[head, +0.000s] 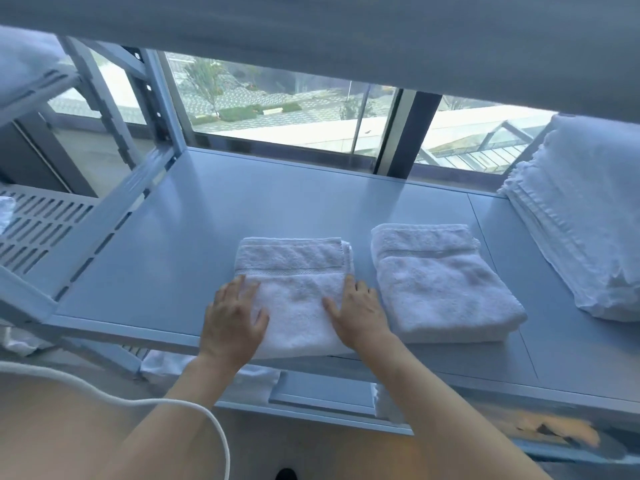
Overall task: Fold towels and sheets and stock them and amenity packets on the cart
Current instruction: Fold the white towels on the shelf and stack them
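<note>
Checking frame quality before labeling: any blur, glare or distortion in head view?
Head view: wide-angle bend at the edges; upper shelf and bottom-right corner smeared; window bright, washing out; cool blue cast; hands and towels sharp enough.

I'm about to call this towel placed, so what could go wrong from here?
1. The folded towel under the left hand and right hand overhangs the shelf's front edge; letting go may let it slide off.
2. Its loose layers show at the far right corner; pushing it in could unfold them.
3. The second folded towel lies close beside it; a sideways nudge could skew that one.
</note>
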